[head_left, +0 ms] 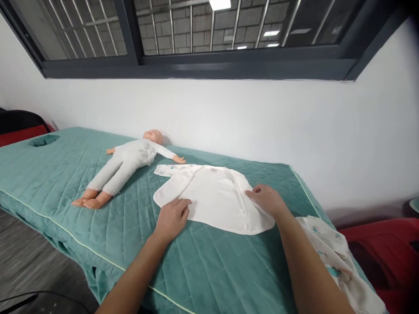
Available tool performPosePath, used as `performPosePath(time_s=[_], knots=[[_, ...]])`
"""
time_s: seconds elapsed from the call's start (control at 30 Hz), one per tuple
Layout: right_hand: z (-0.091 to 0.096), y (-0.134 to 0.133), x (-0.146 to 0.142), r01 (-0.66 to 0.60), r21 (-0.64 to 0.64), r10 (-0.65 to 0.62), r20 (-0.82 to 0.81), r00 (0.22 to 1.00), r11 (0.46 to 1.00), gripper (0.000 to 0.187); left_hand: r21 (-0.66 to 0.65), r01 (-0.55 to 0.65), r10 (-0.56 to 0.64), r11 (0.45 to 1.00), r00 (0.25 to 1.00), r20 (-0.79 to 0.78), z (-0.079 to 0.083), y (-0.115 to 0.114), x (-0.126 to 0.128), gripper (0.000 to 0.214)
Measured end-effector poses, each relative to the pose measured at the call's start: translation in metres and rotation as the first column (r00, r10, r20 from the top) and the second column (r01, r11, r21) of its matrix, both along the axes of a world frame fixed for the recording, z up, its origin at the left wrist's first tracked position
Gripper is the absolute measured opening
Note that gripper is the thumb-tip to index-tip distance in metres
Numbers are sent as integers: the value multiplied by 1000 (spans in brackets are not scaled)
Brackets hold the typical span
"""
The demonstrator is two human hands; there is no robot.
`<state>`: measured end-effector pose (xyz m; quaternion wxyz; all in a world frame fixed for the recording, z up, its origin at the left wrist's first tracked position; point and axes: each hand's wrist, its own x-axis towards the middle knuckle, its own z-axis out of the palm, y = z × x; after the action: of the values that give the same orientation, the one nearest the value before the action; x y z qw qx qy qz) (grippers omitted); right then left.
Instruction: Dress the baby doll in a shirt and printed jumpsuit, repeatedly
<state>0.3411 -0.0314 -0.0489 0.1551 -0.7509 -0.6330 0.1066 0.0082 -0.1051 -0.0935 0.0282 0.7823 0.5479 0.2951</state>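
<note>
A white baby garment (pixel 214 196) lies spread flat on the green quilted bed cover (pixel 65 174). My left hand (pixel 173 216) rests palm down at the garment's near left edge, fingers together and stretched out. My right hand (pixel 266 199) lies on the garment's right edge, its fingers curled down onto the cloth. To the left lies a baby doll (pixel 126 163) in a pale suit, on its back with arms spread, head toward the wall. A patterned cloth (pixel 165 170) peeks out from under the garment's far left corner.
A patterned blanket (pixel 337 261) hangs over the bed's right end beside my right forearm. A red chair (pixel 382 248) stands at the right. A face hole (pixel 44 140) is at the bed's far left. The white wall (pixel 262 122) runs behind the bed.
</note>
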Motion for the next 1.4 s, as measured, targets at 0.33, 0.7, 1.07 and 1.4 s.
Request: performPosePath(time_s=[0.33, 0.7, 1.07, 1.4], knots=[[42, -38, -45, -588, 29, 496, -572, 653, 808, 25, -207, 8, 51, 978, 959, 280, 9, 7, 22, 27], [-10, -6, 7, -72, -19, 70, -92, 993, 997, 41, -341, 2, 59, 940, 984, 170, 21, 38, 93, 39], [9, -7, 37, 80, 95, -68, -129, 989, 992, 20, -329, 87, 21, 940, 950, 311, 12, 39, 85, 28], [2, -7, 60, 187, -131, -186, 26, 982, 974, 46, -358, 102, 23, 928, 944, 330, 11, 39, 84, 28]])
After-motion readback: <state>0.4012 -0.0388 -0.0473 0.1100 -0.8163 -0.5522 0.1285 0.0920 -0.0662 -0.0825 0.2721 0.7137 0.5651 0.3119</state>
